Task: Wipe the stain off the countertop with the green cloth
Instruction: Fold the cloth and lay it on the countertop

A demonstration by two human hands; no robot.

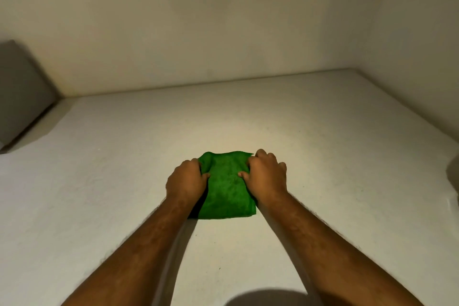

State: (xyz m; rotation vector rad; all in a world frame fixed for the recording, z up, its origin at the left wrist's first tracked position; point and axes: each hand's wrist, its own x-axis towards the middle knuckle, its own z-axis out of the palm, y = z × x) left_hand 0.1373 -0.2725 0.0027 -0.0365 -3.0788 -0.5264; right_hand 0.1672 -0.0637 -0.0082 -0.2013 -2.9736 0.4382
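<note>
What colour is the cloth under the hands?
The cloth is plain bright green, seen in the head view.

Left hand and right hand extended forward, fingers curled.

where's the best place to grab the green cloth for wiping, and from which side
Probably by its two side edges near the far end, coming down from above and the near side. The green cloth lies folded flat on the countertop, so a top-down grip can pinch and press. The left hand and right hand already bunch those edges.
</note>
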